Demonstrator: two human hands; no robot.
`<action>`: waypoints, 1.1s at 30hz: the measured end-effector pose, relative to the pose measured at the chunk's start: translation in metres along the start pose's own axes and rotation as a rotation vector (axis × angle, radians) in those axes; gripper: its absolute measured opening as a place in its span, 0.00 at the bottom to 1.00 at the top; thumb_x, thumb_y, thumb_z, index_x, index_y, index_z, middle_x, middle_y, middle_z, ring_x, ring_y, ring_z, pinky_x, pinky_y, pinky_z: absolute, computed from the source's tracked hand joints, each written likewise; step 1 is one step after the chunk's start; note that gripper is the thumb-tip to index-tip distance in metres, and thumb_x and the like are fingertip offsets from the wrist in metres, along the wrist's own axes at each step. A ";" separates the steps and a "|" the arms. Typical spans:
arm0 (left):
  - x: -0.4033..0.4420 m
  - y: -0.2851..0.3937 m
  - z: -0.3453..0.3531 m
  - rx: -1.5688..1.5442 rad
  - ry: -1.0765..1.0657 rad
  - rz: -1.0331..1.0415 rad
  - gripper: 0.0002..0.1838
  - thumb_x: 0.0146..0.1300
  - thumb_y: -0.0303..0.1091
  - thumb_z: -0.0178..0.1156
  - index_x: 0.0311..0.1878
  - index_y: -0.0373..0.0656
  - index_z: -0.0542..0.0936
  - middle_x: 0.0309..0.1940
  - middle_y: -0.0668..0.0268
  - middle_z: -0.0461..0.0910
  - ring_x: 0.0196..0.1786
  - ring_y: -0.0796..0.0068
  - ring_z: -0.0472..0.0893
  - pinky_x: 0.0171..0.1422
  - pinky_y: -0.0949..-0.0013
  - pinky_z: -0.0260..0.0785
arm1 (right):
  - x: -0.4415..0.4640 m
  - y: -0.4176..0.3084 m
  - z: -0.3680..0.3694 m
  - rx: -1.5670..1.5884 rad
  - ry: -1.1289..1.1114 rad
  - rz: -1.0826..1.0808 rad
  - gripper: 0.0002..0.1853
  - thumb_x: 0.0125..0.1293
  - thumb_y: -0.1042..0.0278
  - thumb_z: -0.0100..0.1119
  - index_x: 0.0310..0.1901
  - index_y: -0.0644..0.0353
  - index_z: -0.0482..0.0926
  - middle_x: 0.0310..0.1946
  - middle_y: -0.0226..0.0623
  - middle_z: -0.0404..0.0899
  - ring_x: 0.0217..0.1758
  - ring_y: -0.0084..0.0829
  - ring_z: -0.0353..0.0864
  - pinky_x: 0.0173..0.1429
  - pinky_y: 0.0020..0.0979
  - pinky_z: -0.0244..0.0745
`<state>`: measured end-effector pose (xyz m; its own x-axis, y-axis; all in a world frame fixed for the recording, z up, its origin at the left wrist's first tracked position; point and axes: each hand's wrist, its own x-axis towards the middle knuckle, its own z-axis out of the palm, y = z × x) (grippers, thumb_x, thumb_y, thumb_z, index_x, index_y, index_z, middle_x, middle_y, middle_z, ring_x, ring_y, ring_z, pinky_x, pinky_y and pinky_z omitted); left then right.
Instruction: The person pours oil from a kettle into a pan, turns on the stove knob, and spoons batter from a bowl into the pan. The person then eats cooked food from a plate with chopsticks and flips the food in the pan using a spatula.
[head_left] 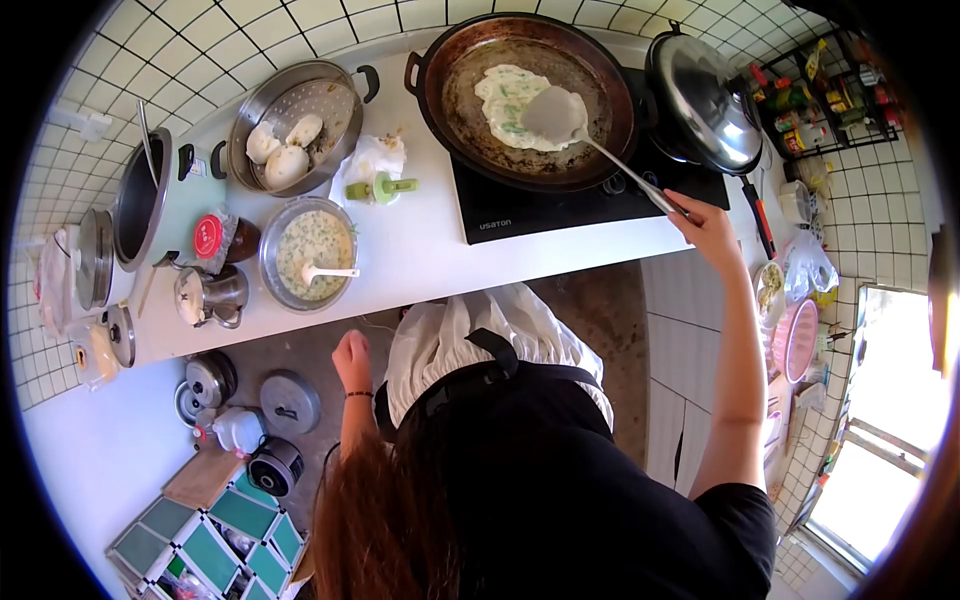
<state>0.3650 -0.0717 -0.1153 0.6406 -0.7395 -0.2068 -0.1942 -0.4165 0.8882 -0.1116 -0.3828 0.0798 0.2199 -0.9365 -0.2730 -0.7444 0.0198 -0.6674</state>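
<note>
My right hand (708,231) is wrapped round the handle of a metal spatula (630,172). Its broad blade lies over the right part of a pale pancake (507,103) flecked with green, inside a wide dark frying pan (585,60). The pan stands on a black induction cooktop (520,212). My left hand (352,361) hangs in front of the counter edge with its fingers curled in, and I see nothing in it. On the counter, a metal bowl (266,262) of batter with green bits holds a white spoon (332,271).
Left of the pan stand a steamer pot (345,95) with pale buns, a green brush (381,188) and a large pot (190,200). A lidded wok (705,95) is at the right, beside a black-and-red handle (760,218). Lids (290,402) lie on the floor.
</note>
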 end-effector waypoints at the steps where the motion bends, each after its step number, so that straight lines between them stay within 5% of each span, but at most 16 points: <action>1: 0.004 0.021 0.007 -0.010 -0.045 0.042 0.20 0.67 0.37 0.46 0.18 0.39 0.67 0.12 0.72 0.61 0.18 0.83 0.59 0.22 0.73 0.49 | 0.001 -0.003 0.000 -0.026 -0.012 0.009 0.21 0.61 0.67 0.61 0.57 0.50 0.77 0.15 0.23 0.65 0.18 0.15 0.57 0.23 0.23 0.54; 9: 0.014 0.116 0.043 -0.061 -0.250 0.115 0.18 0.67 0.35 0.45 0.20 0.38 0.68 0.14 0.72 0.60 0.20 0.84 0.57 0.24 0.75 0.49 | 0.010 0.023 -0.021 -0.042 -0.041 0.053 0.20 0.60 0.67 0.62 0.56 0.49 0.78 0.14 0.25 0.66 0.18 0.16 0.60 0.24 0.22 0.58; 22: -0.004 0.138 0.062 -0.059 -0.264 0.164 0.16 0.66 0.34 0.46 0.21 0.38 0.68 0.15 0.72 0.61 0.20 0.85 0.58 0.25 0.75 0.49 | 0.022 0.013 -0.088 -0.145 -0.014 -0.015 0.21 0.61 0.70 0.61 0.58 0.50 0.76 0.14 0.20 0.61 0.19 0.14 0.58 0.24 0.21 0.56; 33: -0.023 0.157 0.081 -0.062 -0.193 0.212 0.17 0.67 0.33 0.45 0.21 0.39 0.67 0.17 0.76 0.60 0.21 0.89 0.55 0.24 0.79 0.44 | 0.063 0.037 -0.089 -0.095 -0.219 -0.105 0.20 0.62 0.70 0.60 0.57 0.52 0.77 0.19 0.22 0.68 0.21 0.16 0.60 0.27 0.21 0.60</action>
<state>0.2590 -0.1626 -0.0046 0.4363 -0.8960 -0.0824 -0.2592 -0.2128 0.9421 -0.1813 -0.4724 0.0996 0.4230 -0.8334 -0.3558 -0.7635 -0.1164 -0.6352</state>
